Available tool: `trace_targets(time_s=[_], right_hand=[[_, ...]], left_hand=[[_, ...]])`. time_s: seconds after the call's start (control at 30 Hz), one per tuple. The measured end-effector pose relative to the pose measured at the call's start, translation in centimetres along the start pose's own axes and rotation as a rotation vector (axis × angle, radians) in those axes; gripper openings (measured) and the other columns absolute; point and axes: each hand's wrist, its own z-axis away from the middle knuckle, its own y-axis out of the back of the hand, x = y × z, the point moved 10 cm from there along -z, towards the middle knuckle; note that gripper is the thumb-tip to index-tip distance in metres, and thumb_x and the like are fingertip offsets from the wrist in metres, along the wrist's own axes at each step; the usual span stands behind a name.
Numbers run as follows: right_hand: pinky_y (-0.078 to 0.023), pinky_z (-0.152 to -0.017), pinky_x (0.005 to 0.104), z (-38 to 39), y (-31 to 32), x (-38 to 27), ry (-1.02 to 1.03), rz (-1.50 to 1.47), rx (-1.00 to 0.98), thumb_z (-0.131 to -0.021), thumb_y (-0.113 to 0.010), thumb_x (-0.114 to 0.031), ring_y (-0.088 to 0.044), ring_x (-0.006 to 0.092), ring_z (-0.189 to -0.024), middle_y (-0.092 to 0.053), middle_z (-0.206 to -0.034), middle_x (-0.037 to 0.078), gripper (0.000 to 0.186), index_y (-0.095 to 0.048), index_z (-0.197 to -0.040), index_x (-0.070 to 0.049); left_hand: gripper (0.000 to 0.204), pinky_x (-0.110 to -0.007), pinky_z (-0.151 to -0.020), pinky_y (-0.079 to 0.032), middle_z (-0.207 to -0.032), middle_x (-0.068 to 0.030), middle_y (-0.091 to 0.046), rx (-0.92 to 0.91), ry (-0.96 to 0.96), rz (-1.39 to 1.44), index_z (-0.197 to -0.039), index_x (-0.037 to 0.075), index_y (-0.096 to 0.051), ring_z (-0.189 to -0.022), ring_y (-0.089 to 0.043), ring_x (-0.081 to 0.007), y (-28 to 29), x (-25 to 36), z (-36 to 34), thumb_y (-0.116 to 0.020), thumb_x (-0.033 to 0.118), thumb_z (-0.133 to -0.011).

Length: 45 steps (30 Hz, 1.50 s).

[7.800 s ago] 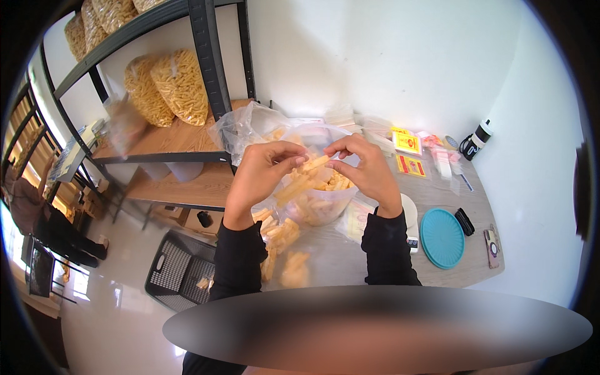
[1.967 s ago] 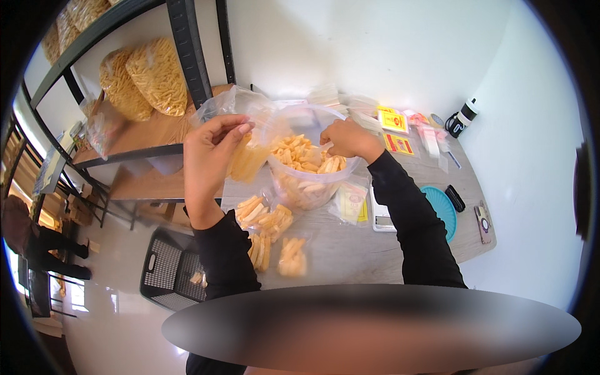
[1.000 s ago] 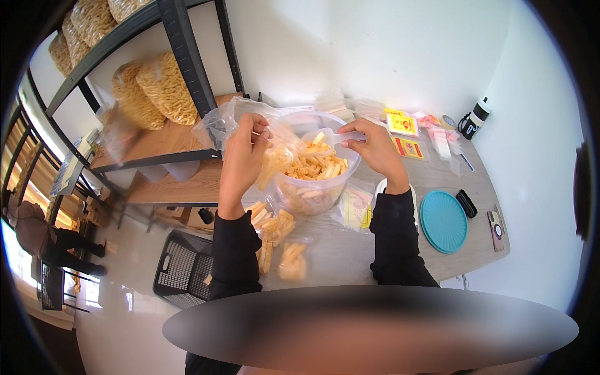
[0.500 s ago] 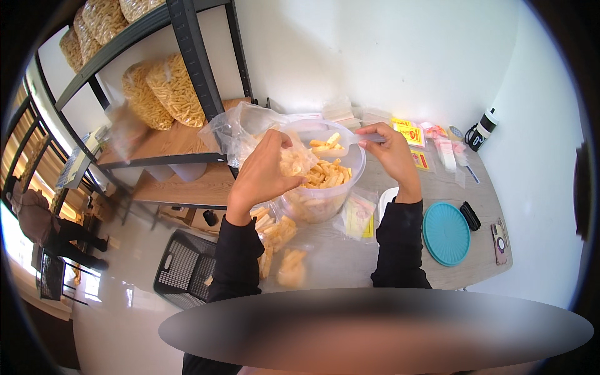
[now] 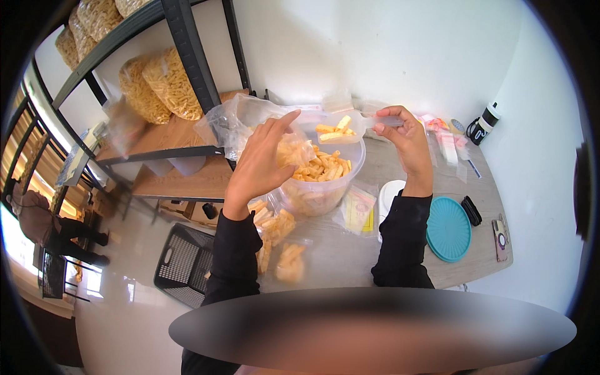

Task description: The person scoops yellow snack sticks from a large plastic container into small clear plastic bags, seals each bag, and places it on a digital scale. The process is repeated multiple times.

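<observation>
My right hand (image 5: 405, 137) grips the handle of a translucent plastic scoop (image 5: 350, 130), which is raised over the tub's rear part with several yellow snack sticks (image 5: 336, 134) on it. My left hand (image 5: 262, 159) is curled around a clear bag (image 5: 295, 147) of sticks at the tub's left, index finger raised and thumb against the bag. The round translucent tub (image 5: 331, 190) holds a pile of similar sticks. Just in front and left lie filled small bags (image 5: 275, 228), and another bag (image 5: 290, 262) is nearer me.
A turquoise lid (image 5: 449, 228), phone (image 5: 500, 240), black item (image 5: 472, 210), white scale (image 5: 390, 194), packets (image 5: 359, 209) and bottle (image 5: 484, 123) are on the table (image 5: 481, 262). Left stand a shelving rack (image 5: 190, 56) with bulk bags (image 5: 169, 87), a black crate (image 5: 181, 256) and another person (image 5: 47, 225).
My right hand has lifted the loaded scoop and shifted right. My left hand's fingers have risen and straightened somewhat beside the bag, compared with half a second ago.
</observation>
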Motion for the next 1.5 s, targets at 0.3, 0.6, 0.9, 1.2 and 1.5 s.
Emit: trace_targets(time_s=[0.3,0.6,0.9,1.2,1.5], right_hand=[[-0.050,-0.086,0.0269,0.3,-1.2,-0.5,0.024,0.018,-0.038,-0.086,-0.077,-0.012,-0.067,0.0128,-0.095,-0.070,-0.109,0.006,0.026,-0.068,-0.108,-0.002],[-0.050,-0.086,0.0274,0.1,-1.9,-0.2,0.012,-0.008,-0.052,-0.085,-0.078,-0.010,-0.066,0.0128,-0.096,-0.071,-0.108,0.006,0.027,-0.068,-0.109,-0.002],[-0.050,-0.087,0.0273,0.3,-3.1,-0.4,0.014,-0.023,-0.075,-0.085,-0.078,-0.007,-0.066,0.0130,-0.096,-0.071,-0.108,0.007,0.028,-0.068,-0.111,-0.002],[-0.049,-0.095,0.0305,0.7,-4.1,-1.1,0.012,0.051,-0.103,-0.087,-0.075,-0.002,-0.063,0.0154,-0.105,-0.067,-0.110,0.009,0.034,-0.063,-0.119,-0.001],[-0.048,-0.093,0.0282,1.8,-6.1,-3.1,0.163,0.039,-0.100,-0.090,-0.069,0.005,-0.059,0.0139,-0.107,-0.062,-0.115,0.007,0.047,-0.054,-0.133,-0.003]], left_hand=[[0.090,-0.042,-0.097,-0.047,-0.115,-0.0164,-0.058,-0.016,0.002,0.081,-0.150,0.011,-0.044,-0.113,-0.057,-0.0354,-0.4,0.3,-0.1,-0.082,0.007,-0.068],[0.092,-0.041,-0.096,-0.048,-0.115,-0.0154,-0.060,-0.028,0.052,0.099,-0.150,0.009,-0.045,-0.109,-0.061,-0.0333,-1.2,-0.5,-0.1,-0.086,0.008,-0.068],[0.092,-0.040,-0.092,-0.049,-0.105,-0.0125,-0.061,-0.034,0.021,0.072,-0.147,0.009,-0.051,-0.102,-0.060,-0.0310,-1.7,0.0,-0.3,-0.090,0.010,-0.063],[0.098,-0.041,-0.090,-0.049,-0.105,-0.0135,-0.063,-0.037,0.062,0.058,-0.144,0.008,-0.053,-0.100,-0.061,-0.0317,-2.0,0.2,-0.4,-0.096,0.024,-0.057],[0.096,-0.041,-0.090,-0.052,-0.117,-0.0176,-0.065,0.006,0.061,0.007,-0.145,0.005,-0.051,-0.103,-0.064,-0.0338,-2.2,0.1,-0.5,-0.094,0.029,-0.063]])
